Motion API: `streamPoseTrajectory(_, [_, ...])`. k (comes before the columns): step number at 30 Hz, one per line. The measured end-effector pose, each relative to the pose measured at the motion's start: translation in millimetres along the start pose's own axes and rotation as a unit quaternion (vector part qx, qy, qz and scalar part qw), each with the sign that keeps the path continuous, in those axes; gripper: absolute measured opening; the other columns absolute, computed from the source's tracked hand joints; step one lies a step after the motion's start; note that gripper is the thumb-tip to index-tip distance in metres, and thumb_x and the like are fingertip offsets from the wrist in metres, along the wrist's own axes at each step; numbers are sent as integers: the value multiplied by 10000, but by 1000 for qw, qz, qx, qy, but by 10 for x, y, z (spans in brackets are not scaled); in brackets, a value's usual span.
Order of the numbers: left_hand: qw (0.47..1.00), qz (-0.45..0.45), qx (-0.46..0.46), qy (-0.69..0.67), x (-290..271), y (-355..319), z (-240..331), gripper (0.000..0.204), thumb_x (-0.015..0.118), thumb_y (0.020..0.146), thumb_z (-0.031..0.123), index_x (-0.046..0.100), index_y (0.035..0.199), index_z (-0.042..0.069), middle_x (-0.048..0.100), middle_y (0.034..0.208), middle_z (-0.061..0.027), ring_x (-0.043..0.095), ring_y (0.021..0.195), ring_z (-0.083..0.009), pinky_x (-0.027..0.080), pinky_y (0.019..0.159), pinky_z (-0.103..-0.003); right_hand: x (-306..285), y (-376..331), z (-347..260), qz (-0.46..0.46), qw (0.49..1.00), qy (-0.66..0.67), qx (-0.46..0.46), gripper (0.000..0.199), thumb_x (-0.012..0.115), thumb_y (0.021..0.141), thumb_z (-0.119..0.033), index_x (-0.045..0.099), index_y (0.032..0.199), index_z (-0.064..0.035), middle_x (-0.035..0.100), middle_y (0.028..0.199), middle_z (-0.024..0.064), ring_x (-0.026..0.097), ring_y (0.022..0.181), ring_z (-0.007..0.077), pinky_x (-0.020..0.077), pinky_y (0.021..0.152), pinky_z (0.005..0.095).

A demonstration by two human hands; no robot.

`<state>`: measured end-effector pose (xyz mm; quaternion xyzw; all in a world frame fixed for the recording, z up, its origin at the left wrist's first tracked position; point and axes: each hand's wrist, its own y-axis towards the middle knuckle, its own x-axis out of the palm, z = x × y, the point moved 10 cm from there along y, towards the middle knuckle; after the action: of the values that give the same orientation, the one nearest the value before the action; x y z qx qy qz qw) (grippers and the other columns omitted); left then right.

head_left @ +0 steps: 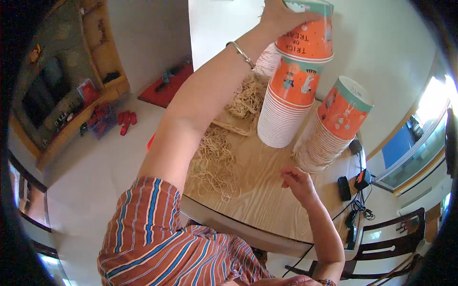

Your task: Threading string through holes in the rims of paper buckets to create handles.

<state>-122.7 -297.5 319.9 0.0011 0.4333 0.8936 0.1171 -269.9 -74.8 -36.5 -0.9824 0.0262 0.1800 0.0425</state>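
Atop a tall stack of white-rimmed paper cups (287,119), the left hand (285,16) clamps its fingers round an upside-down orange-and-green paper cup (312,42), maybe adding or lifting it, so next seems to need a steady arm; I cannot tell if the right hand's (300,186) bent fingers touch.

Tall cup stack (285,121): printed paper, smooth, slightly glossy, the nested rims forming a ribbed side. Shorter cup stack (344,110): matching paper, smooth printed face. Twine (214,152): matt, rough, fibrous strands. Table (267,202): wood-grain top, smooth, low sheen. Bangle (242,55): silvery metal, polished. Shirt (152,209): striped cloth, matt. Power adapter (362,179): black plastic. Chair (391,247): dark wood look, glossy. Floor (90,181): smooth, faintly reflective.
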Motion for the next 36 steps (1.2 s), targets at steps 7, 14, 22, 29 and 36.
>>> streamPoseTrajectory(7, [988, 40, -81, -129, -627, -429, 432, 1014, 819, 690, 461, 248, 1372, -25, 471, 1227, -231, 526, 1124, -272, 489, 910, -370, -26, 19, -277, 2, 997, -32, -64, 167, 591, 906, -90, 640, 1039, -1, 629, 818, 27, 573, 703, 102, 491, 673, 247])
streamPoseTrajectory(14, [963, 68, -58, -252, -1014, -1005, 274, 766, 822, 721, 281, 383, 1265, -32, 592, 940, -86, 577, 832, -143, 494, 742, -288, 94, -173, -1192, 32, 991, 15, -125, 204, 592, 933, -166, 645, 1040, 0, 616, 905, 15, 579, 776, 99, 489, 718, 246])
streamPoseTrajectory(22, [922, 75, -302, -232, -705, -2585, -550, 634, 771, 777, 218, 426, 1290, 76, 595, 950, -74, 561, 840, -145, 465, 750, -292, 403, -226, -1249, 63, 953, 268, -129, 308, 537, 969, -269, 612, 1071, 11, 634, 929, 36, 580, 871, 124, 457, 830, 292])
streamPoseTrajectory(29, [901, 118, -341, -240, -758, -3143, -865, 749, 825, 702, 270, 387, 1271, 57, 565, 1037, -105, 580, 869, -168, 514, 731, -321, 650, -110, -847, 98, 955, 272, -69, 200, 534, 924, -149, 625, 999, 12, 647, 916, 53, 588, 817, 123, 452, 778, 272])
streamPoseTrajectory(36, [908, 134, -340, -206, -797, -3194, -895, 750, 847, 665, 252, 412, 1248, 69, 569, 1085, -128, 587, 978, -211, 517, 817, -333, 621, -146, -703, 172, 944, 279, -41, 167, 538, 883, -127, 633, 907, 8, 646, 838, 52, 587, 736, 131, 485, 712, 300])
